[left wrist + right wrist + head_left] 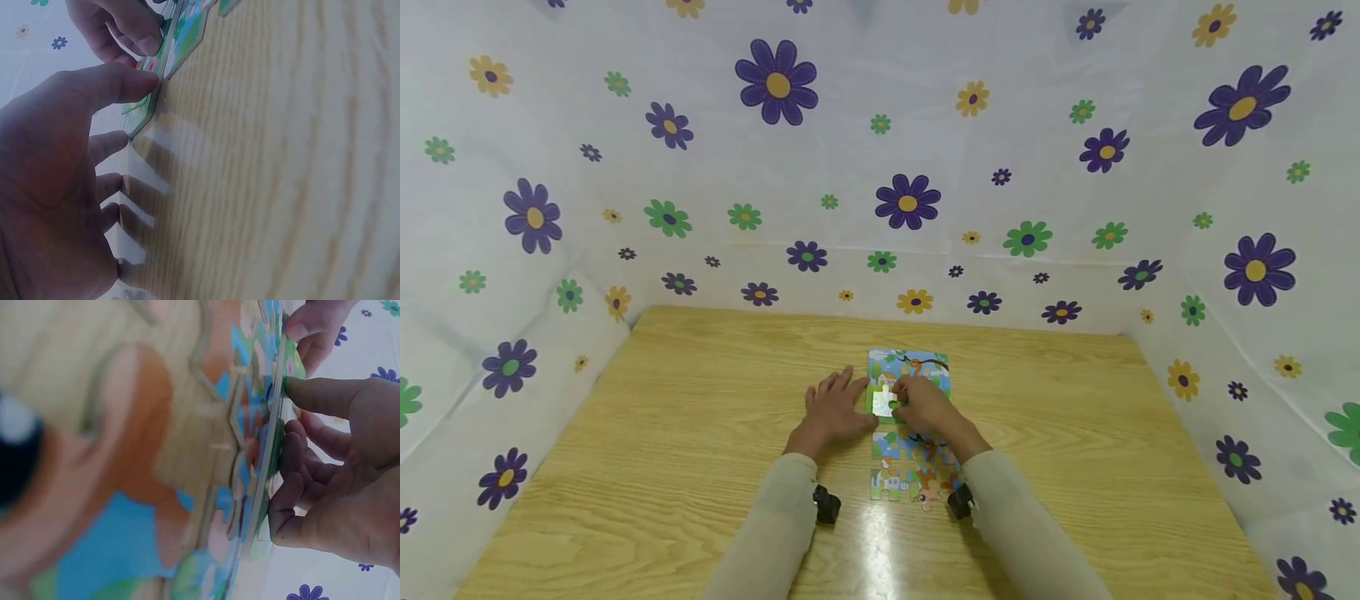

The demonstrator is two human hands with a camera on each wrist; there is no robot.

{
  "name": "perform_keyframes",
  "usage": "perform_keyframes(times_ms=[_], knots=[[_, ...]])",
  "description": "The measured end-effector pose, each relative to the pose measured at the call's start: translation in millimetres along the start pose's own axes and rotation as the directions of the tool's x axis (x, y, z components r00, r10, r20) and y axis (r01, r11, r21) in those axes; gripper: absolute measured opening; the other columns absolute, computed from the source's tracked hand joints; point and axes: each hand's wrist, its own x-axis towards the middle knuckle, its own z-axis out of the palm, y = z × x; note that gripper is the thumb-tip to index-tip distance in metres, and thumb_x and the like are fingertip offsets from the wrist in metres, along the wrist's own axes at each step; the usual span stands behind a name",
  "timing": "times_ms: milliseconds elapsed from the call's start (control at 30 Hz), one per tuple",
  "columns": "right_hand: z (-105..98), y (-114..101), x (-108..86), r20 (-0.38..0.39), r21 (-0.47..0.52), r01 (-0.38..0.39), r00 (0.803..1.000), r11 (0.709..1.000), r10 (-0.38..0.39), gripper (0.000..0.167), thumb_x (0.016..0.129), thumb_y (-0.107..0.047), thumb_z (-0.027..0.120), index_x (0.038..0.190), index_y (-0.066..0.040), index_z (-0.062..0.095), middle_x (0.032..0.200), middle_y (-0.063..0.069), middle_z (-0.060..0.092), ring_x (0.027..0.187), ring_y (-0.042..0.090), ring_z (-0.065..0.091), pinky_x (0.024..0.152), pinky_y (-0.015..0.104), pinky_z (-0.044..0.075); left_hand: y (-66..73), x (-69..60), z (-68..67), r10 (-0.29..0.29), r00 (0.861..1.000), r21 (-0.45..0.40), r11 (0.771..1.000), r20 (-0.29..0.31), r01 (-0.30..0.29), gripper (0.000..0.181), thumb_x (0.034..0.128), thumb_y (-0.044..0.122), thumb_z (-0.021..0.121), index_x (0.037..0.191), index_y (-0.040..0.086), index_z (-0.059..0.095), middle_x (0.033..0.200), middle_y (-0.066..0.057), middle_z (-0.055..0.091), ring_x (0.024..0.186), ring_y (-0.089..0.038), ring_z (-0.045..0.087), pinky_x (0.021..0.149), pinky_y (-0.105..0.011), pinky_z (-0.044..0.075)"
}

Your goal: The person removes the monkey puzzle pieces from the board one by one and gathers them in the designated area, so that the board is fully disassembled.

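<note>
Curled, the right hand (928, 408) bent over the puzzle board (882, 363), pinching what, if anything, I couldn't tell; the left hand (835, 408), fingers spread, touched its left edge. Streaky grain ran across the table (700, 433). Between the hands lay the thin, glossy board, beyond knobbed pieces (890, 483). A pale jigsaw-shaped patch (882, 406) showed just left of the nearer, right hand.

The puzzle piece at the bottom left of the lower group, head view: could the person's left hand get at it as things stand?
Probably yes: the left hand is nearby, at the puzzle board's left edge, and nothing seems to block the table between it and that puzzle piece.
</note>
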Motion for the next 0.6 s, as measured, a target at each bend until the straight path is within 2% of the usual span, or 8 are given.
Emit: perform_keyframes(times_ms=[200, 367, 600], knots=[[3.1, -0.1, -2.7, -0.084, 0.048, 0.002, 0.996, 0.999, 0.002, 0.019, 0.093, -0.017, 0.066, 0.109, -0.009, 0.059, 0.094, 0.002, 0.061, 0.081, 0.015, 0.056, 0.074, 0.032, 0.050, -0.3, -0.2, -0.3, 0.001, 1.000, -0.003, 1.000, -0.007, -0.001, 0.072, 0.0841, 0.046, 0.058, 0.151, 0.027, 0.037, 0.164, -0.005, 0.016, 0.150, -0.034, 0.015, 0.115, -0.065, 0.009], [3.3, 0.8, -4.5, -0.128, 0.149, -0.022, 0.991, 0.989, 0.041, 0.014, 0.096, -0.025, 0.062, 0.103, -0.013, 0.062, 0.096, 0.001, 0.065, 0.086, 0.015, 0.061, 0.076, 0.033, 0.052, -0.4, -0.5, -0.6, -0.001, 1.000, 0.000, 1.000, -0.008, 0.001, 0.073, 0.0845, 0.047, 0.058, 0.151, 0.029, 0.036, 0.164, -0.003, 0.015, 0.150, -0.033, 0.013, 0.116, -0.064, 0.008], [0.5, 5.6, -8.1, -0.140, 0.239, 0.009, 0.990, 0.971, 0.025, 0.015, 0.093, -0.023, 0.065, 0.105, -0.014, 0.064, 0.096, 0.000, 0.065, 0.089, 0.016, 0.062, 0.075, 0.033, 0.053, -0.6, -0.6, -1.3, 0.007, 1.000, 0.005, 1.000, 0.000, -0.007, 0.073, 0.0856, 0.049, 0.058, 0.151, 0.028, 0.035, 0.164, -0.004, 0.014, 0.150, -0.034, 0.012, 0.116, -0.066, 0.007]])
